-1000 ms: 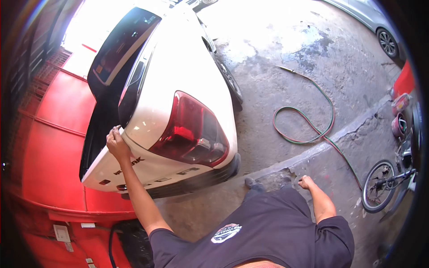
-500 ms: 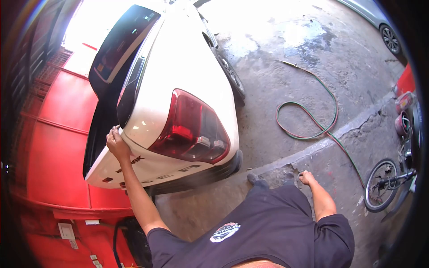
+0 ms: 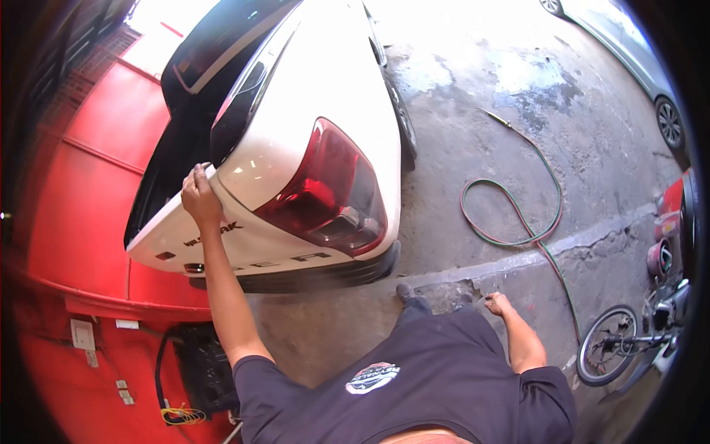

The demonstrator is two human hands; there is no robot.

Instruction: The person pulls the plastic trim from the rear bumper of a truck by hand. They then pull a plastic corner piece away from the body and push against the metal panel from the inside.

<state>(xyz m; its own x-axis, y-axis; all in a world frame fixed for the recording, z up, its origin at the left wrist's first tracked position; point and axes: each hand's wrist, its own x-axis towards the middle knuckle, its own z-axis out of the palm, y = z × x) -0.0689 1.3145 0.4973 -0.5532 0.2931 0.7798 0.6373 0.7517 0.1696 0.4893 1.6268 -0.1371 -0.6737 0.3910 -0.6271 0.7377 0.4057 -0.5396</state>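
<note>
My left hand is raised at the near top corner of the white pickup's tailgate, with its fingers bent over the edge. Just to its right is the white rear body panel with the red tail light. Low beside my body, away from the vehicle, my right hand has its fingers curled together. Whatever may be between those fingers is too small to tell.
A red and green hose loops over the concrete floor and ends in a thin nozzle. On the right are a bicycle wheel and a grey car. Behind the tailgate stands a red wall.
The view has shifted, so more of the red wall's lower part shows. My left hand stays at the tailgate corner, and my right hand remains low with curled fingers.
</note>
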